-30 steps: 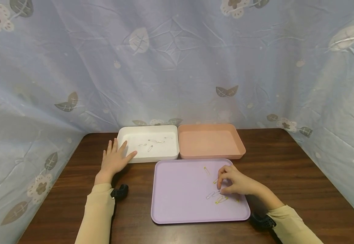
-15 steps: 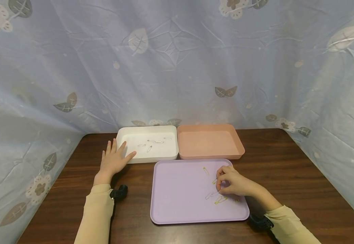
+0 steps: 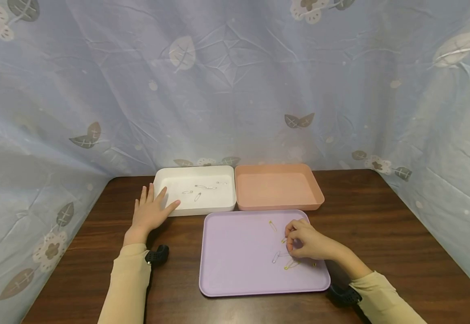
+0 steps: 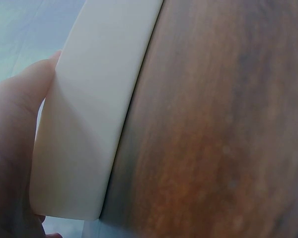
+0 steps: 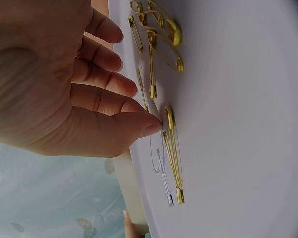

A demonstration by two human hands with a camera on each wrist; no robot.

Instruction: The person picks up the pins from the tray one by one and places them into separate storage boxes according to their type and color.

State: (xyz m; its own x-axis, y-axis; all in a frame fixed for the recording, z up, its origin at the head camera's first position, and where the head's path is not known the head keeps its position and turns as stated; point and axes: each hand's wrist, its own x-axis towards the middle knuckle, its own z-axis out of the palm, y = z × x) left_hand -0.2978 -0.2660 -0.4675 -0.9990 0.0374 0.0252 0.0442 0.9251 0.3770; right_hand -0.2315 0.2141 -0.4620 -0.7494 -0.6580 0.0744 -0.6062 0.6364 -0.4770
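Observation:
My left hand lies with fingers spread at the left front corner of a white tray, its thumb over the rim. In the left wrist view the thumb touches the tray's outer wall. My right hand is over the lilac tray, thumb and forefinger pinching a silver safety pin. A second silver safety pin overlaps its lower end. Right beside them lies a gold safety pin. Several more gold safety pins lie beyond the fingers.
Several silver safety pins lie inside the white tray. A pink tray stands against its right side, behind the lilac tray. All stand on a dark wooden table, with a patterned curtain behind.
The right hand has shifted slightly left, its fingertips drawing at the silver safety pins. The left silver pin has turned to a steeper angle. My left hand keeps its place.

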